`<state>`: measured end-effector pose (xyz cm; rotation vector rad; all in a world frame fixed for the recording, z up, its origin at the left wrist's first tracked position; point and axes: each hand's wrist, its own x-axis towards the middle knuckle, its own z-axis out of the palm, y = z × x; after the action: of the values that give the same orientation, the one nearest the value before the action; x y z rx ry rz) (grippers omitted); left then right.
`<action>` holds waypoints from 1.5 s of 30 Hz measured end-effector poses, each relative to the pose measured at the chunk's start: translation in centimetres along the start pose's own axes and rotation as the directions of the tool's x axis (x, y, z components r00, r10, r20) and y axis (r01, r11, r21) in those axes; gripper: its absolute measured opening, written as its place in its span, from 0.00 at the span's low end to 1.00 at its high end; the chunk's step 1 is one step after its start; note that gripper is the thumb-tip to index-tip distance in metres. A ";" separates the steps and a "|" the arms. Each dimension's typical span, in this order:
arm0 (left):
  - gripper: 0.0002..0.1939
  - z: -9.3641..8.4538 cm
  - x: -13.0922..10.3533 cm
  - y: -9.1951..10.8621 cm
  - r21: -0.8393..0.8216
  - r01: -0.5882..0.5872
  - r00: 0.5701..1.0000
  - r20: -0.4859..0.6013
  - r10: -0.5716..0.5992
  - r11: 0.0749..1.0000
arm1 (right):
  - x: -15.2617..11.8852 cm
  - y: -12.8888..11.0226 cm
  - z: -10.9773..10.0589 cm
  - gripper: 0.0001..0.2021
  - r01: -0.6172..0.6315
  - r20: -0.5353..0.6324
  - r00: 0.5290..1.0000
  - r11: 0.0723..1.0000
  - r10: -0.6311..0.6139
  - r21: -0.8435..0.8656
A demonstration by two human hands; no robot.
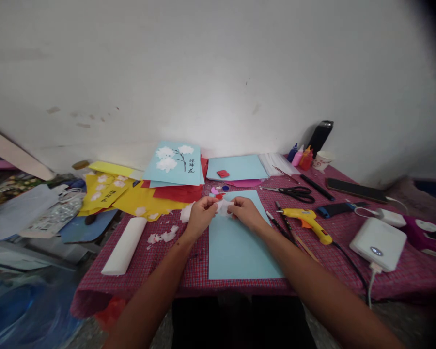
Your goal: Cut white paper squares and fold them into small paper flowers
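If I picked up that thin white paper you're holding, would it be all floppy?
Probably floppy: the white paper looks thin and crumpled between the left hand and right hand. It's likely very light, since just fingertips hold it. It may tear easily, too; ragged white scraps lie on the checked tablecloth.

The left hand point(202, 214) and right hand point(246, 212) pinch white paper point(223, 207) above a light-blue sheet point(238, 254).

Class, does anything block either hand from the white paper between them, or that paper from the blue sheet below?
Nothing visible: the left hand and right hand pinch the white paper above the blue sheet.
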<state>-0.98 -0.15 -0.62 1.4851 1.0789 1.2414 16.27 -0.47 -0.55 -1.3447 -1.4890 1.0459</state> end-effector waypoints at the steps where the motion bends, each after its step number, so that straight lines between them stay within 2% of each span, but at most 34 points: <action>1: 0.12 0.0 0.0 -0.1 0.013 0.004 1.000 -0.007 -0.003 1.000 | 0.0 -0.1 -0.1 0.04 0.001 -0.013 1.000 1.000 -0.001 0.001; 10: 0.12 -0.3 0.2 -0.7 0.055 0.030 0.999 -0.040 -0.028 0.998 | 0.0 -0.3 -0.5 0.08 0.083 -0.051 0.996 0.987 -0.077 0.141; 17: 0.10 -0.3 0.4 -0.9 -0.041 0.097 0.994 -0.048 -0.099 0.994 | 0.0 -0.3 -0.7 0.09 0.071 -0.112 0.992 0.992 -0.059 0.100; 26: 0.09 -0.4 0.5 -1.1 -0.049 0.120 0.990 -0.069 -0.124 0.992 | 0.7 0.7 -1.2 0.08 0.062 -0.219 0.975 0.995 -0.043 0.079; 29: 0.09 -0.5 0.5 -1.2 -0.037 0.128 0.987 -0.091 -0.130 0.991 | 0.9 0.7 -1.8 0.10 0.077 -0.297 0.951 0.997 -0.083 -0.032; 31: 0.09 -0.6 0.5 -1.2 -0.003 0.113 0.987 -0.114 -0.112 0.994 | 0.8 0.5 -2.2 0.11 0.117 -0.323 0.926 0.962 -0.196 -0.248; 34: 0.10 -0.7 0.4 -0.9 0.100 0.033 0.989 -0.149 -0.018 0.994 | 0.1 0.1 -2.2 0.11 0.160 -0.192 0.920 0.775 -0.342 -0.611; 36: 0.11 -0.7 0.2 -0.6 0.199 -0.049 0.984 -0.160 0.082 0.979 | -0.5 -0.1 -1.6 0.12 0.174 -0.062 0.944 0.651 -0.323 -0.739; 38: 0.11 -0.8 0.1 -0.2 0.302 -0.132 0.970 -0.158 0.186 0.944 | -1.0 -0.2 -0.9 0.12 0.220 0.068 0.959 0.570 -0.276 -0.791; 40: 0.11 -0.7 0.0 0.1 0.381 -0.203 0.954 -0.129 0.269 0.902 | -1.4 -0.3 -0.4 0.12 0.274 0.165 0.956 0.538 -0.243 -0.797; 42: 0.12 -0.6 0.0 0.2 0.418 -0.265 0.942 -0.078 0.326 0.869 | -1.4 -0.4 -0.5 0.12 0.290 0.192 0.954 0.549 -0.230 -0.784; 45: 0.12 -0.3 -0.2 0.0 0.444 -0.346 0.927 0.023 0.375 0.827 | -1.0 -0.4 -1.6 0.14 0.210 0.079 0.968 0.598 -0.238 -0.773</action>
<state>-1.25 -0.27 -0.66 2.0871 1.2158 1.3671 17.75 -1.39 0.27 -1.6559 -2.1474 0.1544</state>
